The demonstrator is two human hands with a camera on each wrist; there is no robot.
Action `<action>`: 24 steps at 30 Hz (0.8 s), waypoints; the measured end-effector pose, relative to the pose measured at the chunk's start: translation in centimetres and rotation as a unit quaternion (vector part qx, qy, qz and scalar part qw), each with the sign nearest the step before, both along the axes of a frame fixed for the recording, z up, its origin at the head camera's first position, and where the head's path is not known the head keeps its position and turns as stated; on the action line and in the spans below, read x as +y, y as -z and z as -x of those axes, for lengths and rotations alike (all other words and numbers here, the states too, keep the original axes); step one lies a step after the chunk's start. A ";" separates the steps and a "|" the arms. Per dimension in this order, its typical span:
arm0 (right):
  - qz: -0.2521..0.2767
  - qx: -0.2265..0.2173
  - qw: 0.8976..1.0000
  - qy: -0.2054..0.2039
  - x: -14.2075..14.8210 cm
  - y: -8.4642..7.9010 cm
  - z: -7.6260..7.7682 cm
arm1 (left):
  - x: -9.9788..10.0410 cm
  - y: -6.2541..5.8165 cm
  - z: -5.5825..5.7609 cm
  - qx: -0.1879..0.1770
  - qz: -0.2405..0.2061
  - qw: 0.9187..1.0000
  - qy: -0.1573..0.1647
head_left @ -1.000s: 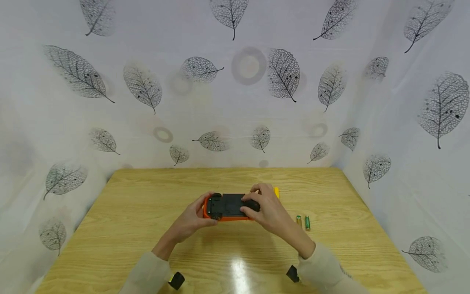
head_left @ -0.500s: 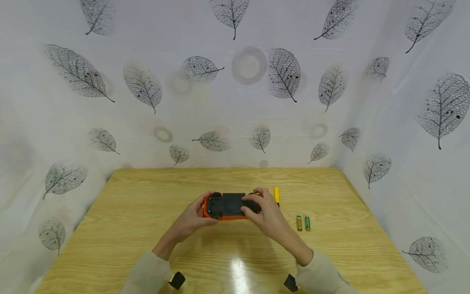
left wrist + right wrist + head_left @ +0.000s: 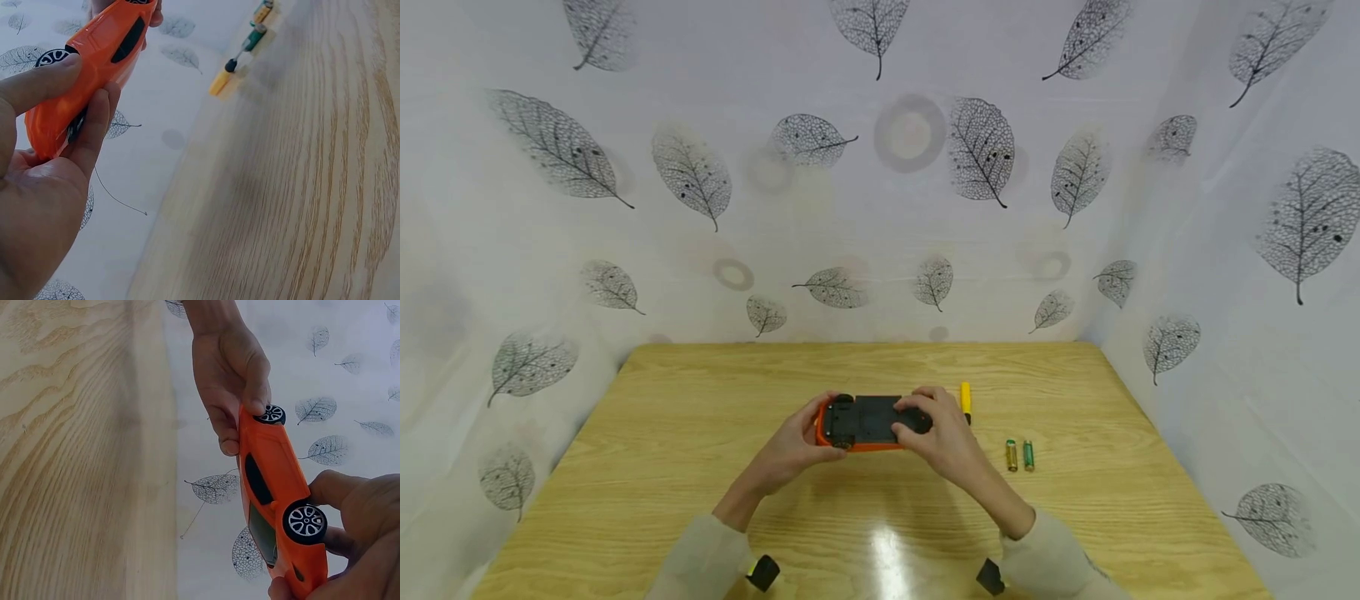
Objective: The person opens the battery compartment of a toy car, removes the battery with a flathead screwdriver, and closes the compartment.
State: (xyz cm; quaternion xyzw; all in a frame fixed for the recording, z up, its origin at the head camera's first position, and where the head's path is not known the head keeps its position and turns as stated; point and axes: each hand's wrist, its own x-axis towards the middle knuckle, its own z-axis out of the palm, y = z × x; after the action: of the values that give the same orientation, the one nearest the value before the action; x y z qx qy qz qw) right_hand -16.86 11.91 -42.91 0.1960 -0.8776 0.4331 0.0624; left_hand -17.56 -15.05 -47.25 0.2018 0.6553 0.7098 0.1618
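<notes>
An orange toy car [image 3: 877, 420] is held up above the table, its black underside turned toward the head camera. My left hand [image 3: 792, 442] grips one end, thumb on one side near a wheel and fingers on the other. At the opposite end my right hand [image 3: 946, 433] holds the car, with thumb and a finger over the underside near the wheels. In the right wrist view, the orange car body [image 3: 275, 487] shows side windows and two spoked wheels, with my right hand [image 3: 365, 531] around its lower end. Part of the underside is hidden by the right fingers.
On the wooden table [image 3: 700, 517], a yellow-handled screwdriver [image 3: 966, 400] lies just beyond my right hand. Two batteries, one gold [image 3: 1011, 456] and one green [image 3: 1028, 456], lie side by side to the right. A leaf-patterned curtain [image 3: 880, 208] surrounds the table's back and sides.
My right hand has shifted slightly, its upper fingers lowering and the forearm drifting left, so the screwdriver shows more. My left hand and the toy car have barely moved.
</notes>
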 end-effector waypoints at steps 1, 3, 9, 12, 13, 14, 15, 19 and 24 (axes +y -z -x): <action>0.001 0.000 1.000 -0.002 0.0 0.0 0.0 | 0.0 0.0 0.0 0.001 0.002 1.000 -0.001; 0.002 0.000 1.000 -0.004 0.0 0.0 0.1 | 0.0 -0.1 -0.1 0.002 0.005 1.000 -0.004; -0.004 0.002 1.000 0.002 0.0 0.1 0.2 | 0.2 -0.4 -0.2 0.003 0.008 1.000 -0.006; -0.011 0.006 1.000 0.008 -0.1 0.3 0.2 | 0.2 -0.4 -0.1 0.009 0.012 1.000 -0.005; -0.013 0.007 1.000 0.010 -0.1 0.3 0.2 | 0.3 -0.3 -0.1 0.011 0.013 1.000 -0.004; -0.013 0.009 1.000 0.011 -0.1 0.3 0.2 | 0.3 -0.3 -0.1 0.012 0.012 1.000 -0.003; -0.014 0.011 1.000 0.012 -0.1 0.3 0.2 | 0.3 -0.3 -0.1 0.013 0.012 1.000 -0.002; -0.011 0.018 1.000 0.015 -0.1 0.3 0.1 | 0.4 -0.3 0.0 0.014 0.008 1.000 0.003; -0.011 0.022 1.000 0.017 -0.1 0.1 -0.1 | 0.4 -0.2 0.1 0.019 0.008 1.000 0.006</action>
State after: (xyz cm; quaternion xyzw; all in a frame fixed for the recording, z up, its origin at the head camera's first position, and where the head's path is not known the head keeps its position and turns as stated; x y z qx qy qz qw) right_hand -16.80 11.78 -43.00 0.1908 -0.8839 0.4181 0.0869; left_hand -17.71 -14.63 -47.10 0.2175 0.6628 0.6996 0.1549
